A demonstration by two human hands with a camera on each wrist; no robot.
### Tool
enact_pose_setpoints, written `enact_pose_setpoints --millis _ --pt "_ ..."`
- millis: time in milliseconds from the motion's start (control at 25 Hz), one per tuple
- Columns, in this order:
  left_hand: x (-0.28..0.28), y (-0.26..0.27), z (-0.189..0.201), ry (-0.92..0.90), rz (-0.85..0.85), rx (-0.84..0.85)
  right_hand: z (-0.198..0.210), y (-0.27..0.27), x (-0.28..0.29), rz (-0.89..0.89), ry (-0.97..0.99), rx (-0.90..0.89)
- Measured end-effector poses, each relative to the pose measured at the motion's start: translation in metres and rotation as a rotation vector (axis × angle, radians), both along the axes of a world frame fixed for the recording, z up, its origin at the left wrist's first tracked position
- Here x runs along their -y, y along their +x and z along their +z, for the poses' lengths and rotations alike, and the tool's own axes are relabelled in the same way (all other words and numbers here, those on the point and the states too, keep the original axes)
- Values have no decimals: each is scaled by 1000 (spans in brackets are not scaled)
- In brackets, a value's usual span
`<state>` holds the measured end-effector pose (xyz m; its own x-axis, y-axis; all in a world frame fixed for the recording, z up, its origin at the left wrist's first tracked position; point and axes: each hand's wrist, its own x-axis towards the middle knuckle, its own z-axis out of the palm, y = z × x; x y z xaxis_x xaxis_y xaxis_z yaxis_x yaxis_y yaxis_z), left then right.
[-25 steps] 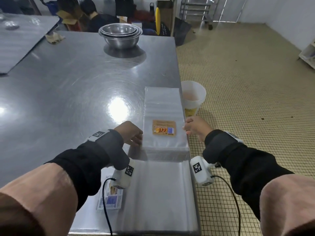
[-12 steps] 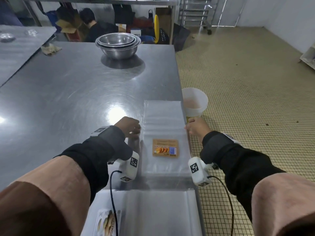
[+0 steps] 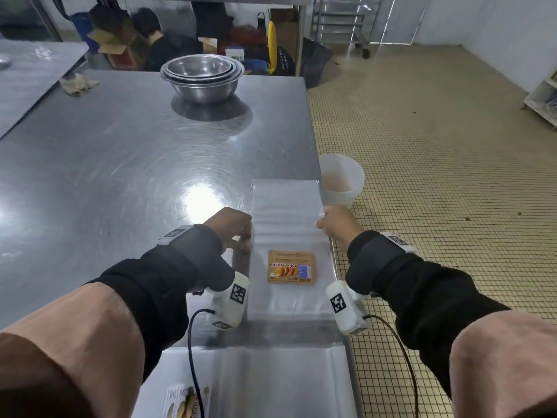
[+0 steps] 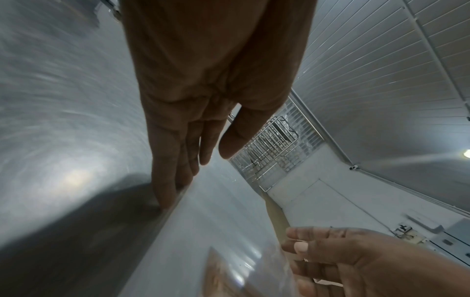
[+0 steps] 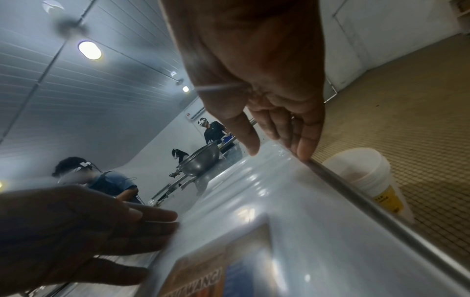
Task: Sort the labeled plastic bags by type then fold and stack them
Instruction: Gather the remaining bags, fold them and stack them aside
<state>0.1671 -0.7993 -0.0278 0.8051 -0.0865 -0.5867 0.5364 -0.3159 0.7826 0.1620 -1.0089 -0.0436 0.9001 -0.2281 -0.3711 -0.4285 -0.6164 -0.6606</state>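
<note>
The stack of clear plastic bags [image 3: 286, 224] with the orange "BISKUT WANGI" label [image 3: 291, 266] lies flat along the right edge of the steel table [image 3: 120, 164], its long axis running away from the person. The left hand [image 3: 230, 226] rests straight fingers against the stack's left long side; the right hand [image 3: 336, 220] does the same on the right side, at the table's rim. Neither hand grips. Both sit about equally near, level with the stack's middle. Open steel lies to the left and beyond; to the right the table ends above a white tub [image 3: 342, 179]. A second bag pile [image 3: 271, 384] lies at the near edge.
</note>
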Motion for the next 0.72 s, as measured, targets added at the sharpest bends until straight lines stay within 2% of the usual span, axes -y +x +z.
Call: enact_pose_setpoints --millis 240,560,720 --pt "-3 14 6 28 21 0 4 14 7 -71 86 29" --pt "5 40 -1 -71 82 29 1 34 10 -243 359 63" --pt "5 44 -2 -122 122 12 0 37 12 -281 382 64"
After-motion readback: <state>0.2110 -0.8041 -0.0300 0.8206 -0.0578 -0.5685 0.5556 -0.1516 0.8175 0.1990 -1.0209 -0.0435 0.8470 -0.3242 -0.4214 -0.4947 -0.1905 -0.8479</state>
